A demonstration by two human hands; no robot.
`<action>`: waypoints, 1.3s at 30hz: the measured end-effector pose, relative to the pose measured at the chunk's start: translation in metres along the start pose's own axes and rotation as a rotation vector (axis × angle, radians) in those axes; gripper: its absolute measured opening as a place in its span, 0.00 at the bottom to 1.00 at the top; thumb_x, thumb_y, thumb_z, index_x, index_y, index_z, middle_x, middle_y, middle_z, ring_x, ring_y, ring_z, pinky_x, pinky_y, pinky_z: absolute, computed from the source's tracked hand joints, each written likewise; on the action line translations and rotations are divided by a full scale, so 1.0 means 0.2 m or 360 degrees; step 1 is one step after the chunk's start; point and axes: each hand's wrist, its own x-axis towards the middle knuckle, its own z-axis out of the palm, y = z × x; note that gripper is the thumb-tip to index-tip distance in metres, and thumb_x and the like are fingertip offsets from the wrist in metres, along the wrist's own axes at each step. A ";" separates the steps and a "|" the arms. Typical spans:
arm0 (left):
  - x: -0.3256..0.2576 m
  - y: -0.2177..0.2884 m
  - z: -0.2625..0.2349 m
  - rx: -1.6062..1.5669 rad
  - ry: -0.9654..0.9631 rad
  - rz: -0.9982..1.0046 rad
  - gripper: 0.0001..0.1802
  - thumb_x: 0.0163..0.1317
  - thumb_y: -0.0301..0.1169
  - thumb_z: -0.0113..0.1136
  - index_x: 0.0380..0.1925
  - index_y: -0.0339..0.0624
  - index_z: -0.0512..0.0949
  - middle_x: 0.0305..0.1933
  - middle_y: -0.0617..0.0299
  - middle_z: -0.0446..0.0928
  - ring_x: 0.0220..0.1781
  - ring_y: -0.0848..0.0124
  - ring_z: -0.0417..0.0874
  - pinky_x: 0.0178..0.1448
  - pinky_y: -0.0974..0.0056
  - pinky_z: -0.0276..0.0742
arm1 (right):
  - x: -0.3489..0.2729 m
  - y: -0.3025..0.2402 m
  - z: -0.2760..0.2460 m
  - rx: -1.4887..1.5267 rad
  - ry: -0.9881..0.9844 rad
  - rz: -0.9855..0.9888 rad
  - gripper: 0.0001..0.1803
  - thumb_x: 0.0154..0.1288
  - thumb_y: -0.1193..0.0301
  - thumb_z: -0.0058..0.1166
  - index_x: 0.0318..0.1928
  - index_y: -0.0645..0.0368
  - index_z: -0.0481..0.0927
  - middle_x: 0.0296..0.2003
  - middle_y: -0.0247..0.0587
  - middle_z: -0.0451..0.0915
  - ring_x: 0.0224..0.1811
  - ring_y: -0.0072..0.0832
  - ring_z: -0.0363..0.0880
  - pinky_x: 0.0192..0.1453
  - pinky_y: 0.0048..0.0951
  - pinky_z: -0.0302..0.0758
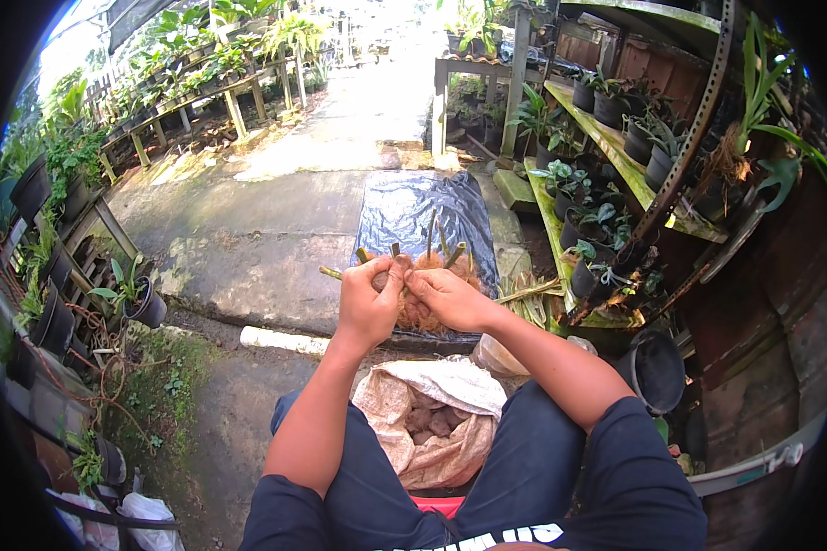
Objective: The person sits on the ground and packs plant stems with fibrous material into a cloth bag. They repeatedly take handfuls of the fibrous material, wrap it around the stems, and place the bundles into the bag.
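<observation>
My left hand (366, 298) and my right hand (446, 298) meet over the front of a black plastic sheet (418, 202). Both are closed, fingertips together, around a small clump of brown fibre (381, 280). A short cut stem (395, 249) shows just above the fingers; whether it comes out of this clump I cannot tell. Just beyond and below the hands, several green stem cuttings (455, 254) stand or lean in balls of reddish-brown fibre (418, 319) on the sheet. My hands partly hide them.
Between my knees an open woven sack (469, 378) holds brown fibre lumps (432, 420). A pale pole (285, 341) lies on the concrete at left. Potted plants fill wooden shelves (606, 138) at right and benches (193, 99) at far left. A black bucket (654, 372) stands near my right elbow.
</observation>
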 end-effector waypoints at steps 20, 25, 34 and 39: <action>0.02 -0.05 0.02 -0.0827 -0.0211 -0.0355 0.25 0.84 0.45 0.50 0.28 0.41 0.75 0.27 0.66 0.75 0.28 0.77 0.74 0.32 0.67 0.68 | -0.01 -0.01 0.00 -0.0137 0.0146 -0.0091 0.28 0.82 0.51 0.49 0.53 0.67 0.83 0.36 0.47 0.86 0.42 0.32 0.83 0.49 0.38 0.78; 0.02 -0.03 0.01 -0.1464 -0.0232 -0.0513 0.17 0.84 0.45 0.49 0.43 0.43 0.74 0.37 0.64 0.78 0.35 0.78 0.77 0.38 0.68 0.73 | -0.04 -0.12 0.02 -0.0368 0.0033 -0.0005 0.22 0.78 0.57 0.57 0.48 0.69 0.82 0.36 0.50 0.85 0.41 0.34 0.84 0.48 0.41 0.78; 0.05 -0.04 -0.05 0.0095 -0.0248 -0.0258 0.14 0.74 0.35 0.65 0.47 0.33 0.82 0.39 0.56 0.87 0.41 0.72 0.87 0.47 0.63 0.83 | -0.02 0.00 -0.02 -0.0605 0.0331 -0.0067 0.18 0.76 0.63 0.59 0.50 0.68 0.84 0.39 0.59 0.86 0.44 0.54 0.85 0.48 0.48 0.79; 0.00 -0.02 -0.14 0.0641 -0.0678 -0.0198 0.19 0.67 0.35 0.70 0.49 0.28 0.84 0.38 0.44 0.88 0.42 0.60 0.91 0.50 0.57 0.84 | -0.06 -0.02 -0.02 -0.1022 0.0217 -0.0074 0.18 0.72 0.67 0.62 0.56 0.65 0.84 0.44 0.57 0.87 0.48 0.53 0.86 0.53 0.46 0.80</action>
